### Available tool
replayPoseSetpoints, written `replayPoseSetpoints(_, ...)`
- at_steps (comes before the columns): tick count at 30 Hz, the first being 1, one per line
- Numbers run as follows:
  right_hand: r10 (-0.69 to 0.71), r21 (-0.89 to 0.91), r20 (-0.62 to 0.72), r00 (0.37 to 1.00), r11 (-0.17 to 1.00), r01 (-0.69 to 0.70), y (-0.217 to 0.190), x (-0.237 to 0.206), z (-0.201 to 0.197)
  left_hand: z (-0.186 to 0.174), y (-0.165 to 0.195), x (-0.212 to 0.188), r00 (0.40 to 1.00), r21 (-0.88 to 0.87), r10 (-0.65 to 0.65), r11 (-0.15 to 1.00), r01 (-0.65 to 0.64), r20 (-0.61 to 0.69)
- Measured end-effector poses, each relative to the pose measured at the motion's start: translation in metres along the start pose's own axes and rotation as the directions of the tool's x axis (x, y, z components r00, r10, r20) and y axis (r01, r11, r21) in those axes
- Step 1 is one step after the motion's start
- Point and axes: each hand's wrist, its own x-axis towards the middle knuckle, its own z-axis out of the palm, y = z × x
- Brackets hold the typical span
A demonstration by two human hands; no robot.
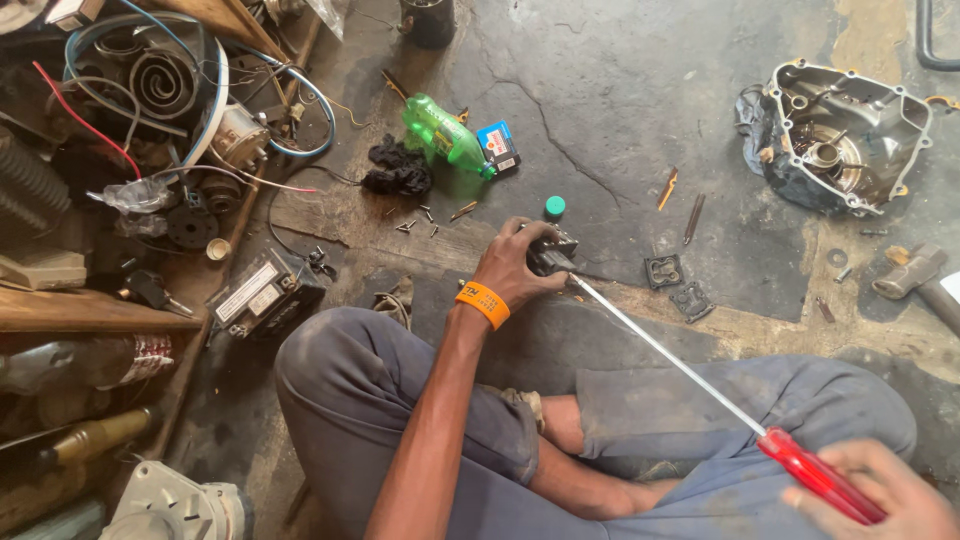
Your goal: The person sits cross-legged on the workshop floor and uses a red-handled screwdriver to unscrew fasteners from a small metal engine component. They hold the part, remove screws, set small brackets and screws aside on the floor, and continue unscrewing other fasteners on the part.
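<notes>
My left hand, with an orange band on the wrist, grips a small dark metal part pressed against the concrete floor in front of my crossed legs. My right hand, at the lower right corner, holds the red handle of a long screwdriver. Its thin shaft runs up and left across my knee, and the tip meets the dark part under my left fingers.
A green plastic bottle, its green cap, a small blue box, a black rag and loose screws lie beyond. An engine cover sits far right, a hammer beside it. Wires and parts pile at left.
</notes>
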Motion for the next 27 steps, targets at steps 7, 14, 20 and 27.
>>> replayPoseSetpoints(7, 0.288, 0.220, 0.200, 0.937, 0.918, -0.329, 0.025, 0.003, -0.009, 0.000, 0.001, -0.002, 0.999, -0.056, 0.017, 0.998, -0.016, 0.031)
replayPoseSetpoints(14, 0.355, 0.194, 0.355, 0.865, 0.877, -0.439, 0.022, -0.006, 0.018, -0.003, 0.004, -0.002, 1.000, -0.039, 0.016, 0.999, -0.015, 0.020)
replayPoseSetpoints(20, -0.254, -0.511, -0.137, 0.957, 0.846, 0.151, 0.006, -0.031, 0.016, -0.004, 0.003, -0.003, 1.000, -0.113, -0.011, 0.993, 0.014, 0.026)
replayPoseSetpoints(27, 0.410, 0.287, 0.509, 0.757, 0.748, -0.598, 0.058, 0.005, 0.013, -0.003, 0.006, -0.003, 0.999, -0.095, 0.041, 0.995, -0.038, 0.028)
